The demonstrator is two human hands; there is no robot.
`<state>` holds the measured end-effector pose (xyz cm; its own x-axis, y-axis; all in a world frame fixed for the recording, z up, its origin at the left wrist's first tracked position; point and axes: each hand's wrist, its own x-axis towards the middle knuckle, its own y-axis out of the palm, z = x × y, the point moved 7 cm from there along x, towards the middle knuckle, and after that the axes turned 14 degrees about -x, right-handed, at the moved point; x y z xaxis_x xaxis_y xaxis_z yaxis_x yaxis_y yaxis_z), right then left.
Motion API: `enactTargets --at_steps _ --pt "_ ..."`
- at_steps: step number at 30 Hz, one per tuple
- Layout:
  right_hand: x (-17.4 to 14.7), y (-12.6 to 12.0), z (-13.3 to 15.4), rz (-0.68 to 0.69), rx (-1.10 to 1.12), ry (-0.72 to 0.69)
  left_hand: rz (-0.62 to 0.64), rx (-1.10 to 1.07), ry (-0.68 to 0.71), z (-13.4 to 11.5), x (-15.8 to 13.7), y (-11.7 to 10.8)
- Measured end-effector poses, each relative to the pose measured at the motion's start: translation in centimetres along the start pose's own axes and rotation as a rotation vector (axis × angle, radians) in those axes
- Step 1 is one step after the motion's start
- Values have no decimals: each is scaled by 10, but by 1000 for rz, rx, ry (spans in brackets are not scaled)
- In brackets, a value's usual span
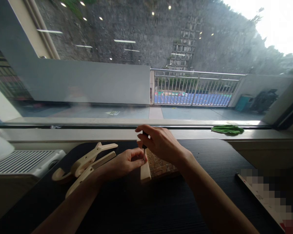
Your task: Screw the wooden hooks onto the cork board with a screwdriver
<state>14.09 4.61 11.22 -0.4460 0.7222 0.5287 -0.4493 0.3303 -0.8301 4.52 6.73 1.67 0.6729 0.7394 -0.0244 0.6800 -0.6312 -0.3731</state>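
My right hand (pixel 162 143) is closed around the black handle of a screwdriver (pixel 144 145), which stands nearly upright with its shaft pointing down. Under it lies a pale wooden bar (pixel 145 174). The fingers of my left hand (pixel 126 160) are pinched together at the lower end of the shaft, against the bar's upper face. Whatever they hold there is too small and covered to make out. A brown patterned board (pixel 161 165) lies beside the bar, partly hidden by my right hand and wrist.
Several shaped pale wooden pieces (pixel 86 160) with holes lie on the black table (pixel 126 208), left of my left hand. A long boxed item (pixel 255 191), partly blurred out, rests at right. A green cloth (pixel 228 130) lies on the windowsill; a white radiator (pixel 26 161) stands left.
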Motion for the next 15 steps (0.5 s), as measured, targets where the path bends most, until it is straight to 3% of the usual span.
enactTargets --at_steps 8,15 --pt "-1 1 18 13 23 -74 -1 -22 -47 7 -1 -2" --pt "2 2 4 -28 17 -23 -6 4 -4 4 1 -1"
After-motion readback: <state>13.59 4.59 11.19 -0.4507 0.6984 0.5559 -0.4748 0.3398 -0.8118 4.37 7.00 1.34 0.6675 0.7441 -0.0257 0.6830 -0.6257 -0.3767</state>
